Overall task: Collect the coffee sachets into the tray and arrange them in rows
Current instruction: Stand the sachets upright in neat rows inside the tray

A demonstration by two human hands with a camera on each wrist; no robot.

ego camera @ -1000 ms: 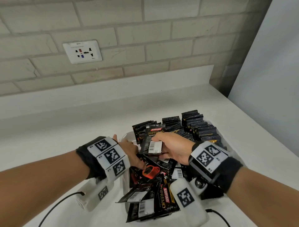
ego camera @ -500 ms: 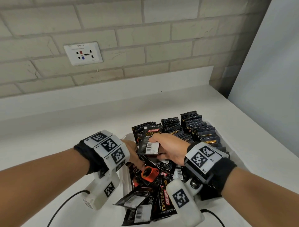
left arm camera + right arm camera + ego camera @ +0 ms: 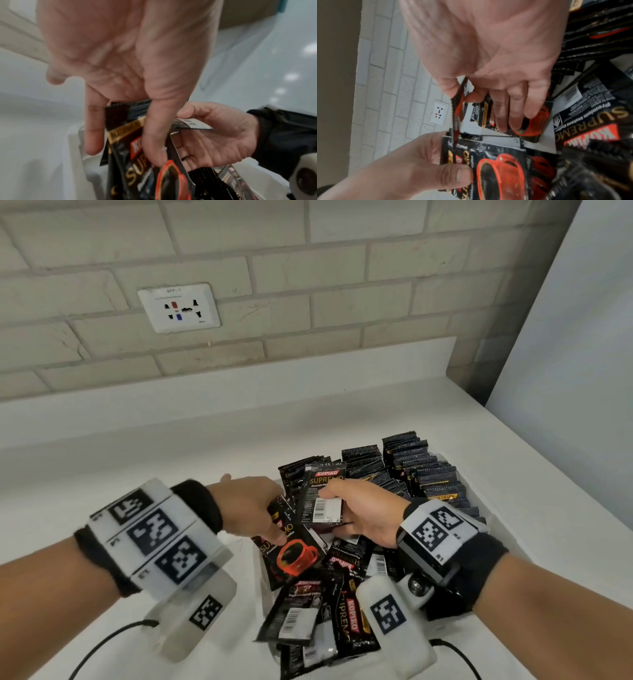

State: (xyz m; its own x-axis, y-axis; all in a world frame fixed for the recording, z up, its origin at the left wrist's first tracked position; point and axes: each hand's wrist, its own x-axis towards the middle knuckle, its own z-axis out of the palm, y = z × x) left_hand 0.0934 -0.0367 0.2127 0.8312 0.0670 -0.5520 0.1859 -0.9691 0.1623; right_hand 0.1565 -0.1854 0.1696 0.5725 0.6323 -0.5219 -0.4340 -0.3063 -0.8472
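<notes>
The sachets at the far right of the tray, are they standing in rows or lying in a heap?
Standing in rows: the far sachets stand on edge, packed one behind another, serrated tops up. The near sachets lie in a loose heap.

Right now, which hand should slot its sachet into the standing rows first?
Right hand, probably: its upright barcode-side sachet sits beside the standing rows. The left hand grips a cup-print sachet farther away.

Black sachets [image 3: 424, 474] stood upright in rows at the white tray's [image 3: 478, 501] far end; loose ones [image 3: 318, 604] lay heaped at its near end.
</notes>
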